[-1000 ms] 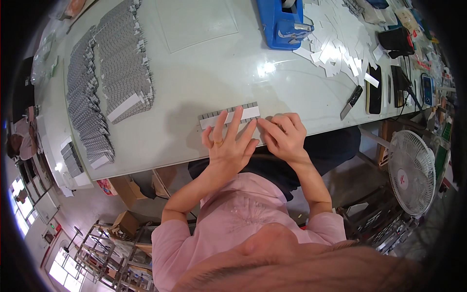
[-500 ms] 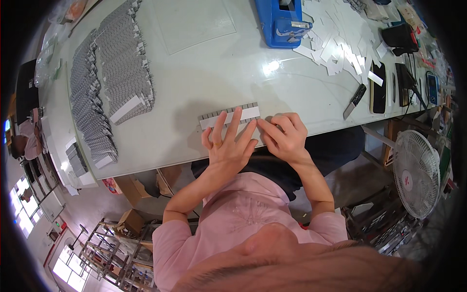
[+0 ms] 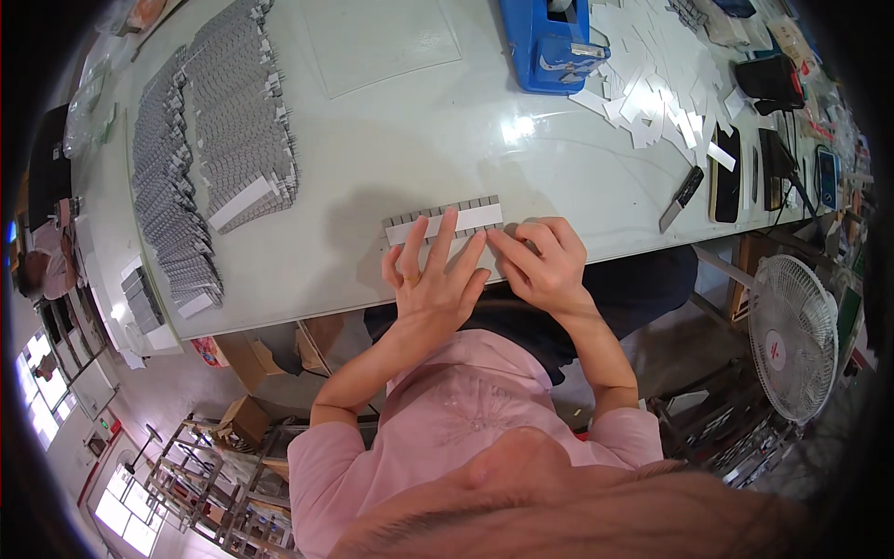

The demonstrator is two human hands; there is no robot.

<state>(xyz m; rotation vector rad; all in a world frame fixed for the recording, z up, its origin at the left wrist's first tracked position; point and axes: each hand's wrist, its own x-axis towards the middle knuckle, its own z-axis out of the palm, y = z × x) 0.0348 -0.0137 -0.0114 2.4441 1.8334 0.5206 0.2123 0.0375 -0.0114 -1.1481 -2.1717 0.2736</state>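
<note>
Resting on the grey-and-white strip (image 3: 472, 218), the left hand (image 3: 433, 282) has its fingers spread, with some of the fingertips on the strip's white band. The right hand (image 3: 549, 268) is curled, its fingertips gathered at the strip's near right corner; whether they pinch anything there I cannot tell. The strip lies on the table (image 3: 391, 140), to the left of the blue tape dispenser (image 3: 549, 58) and closer to the person.

With the fingers bearing down at several points, uneven pressure could skew the white band or turn the whole strip on what looks like a slick surface. A nudge from the right fingertips could knock that corner out of line.

To the right of the dispenser and nearer the person lies a cutter (image 3: 682, 199); a careless outward sweep of the right arm could catch it. Just right of the dispenser, white slips (image 3: 643, 84) lie loose and overlapping, so a brushing sleeve or a draught might scatter them. Well left of the dispenser, closely packed grey rows (image 3: 242, 121) could lose their order if bumped.
</note>
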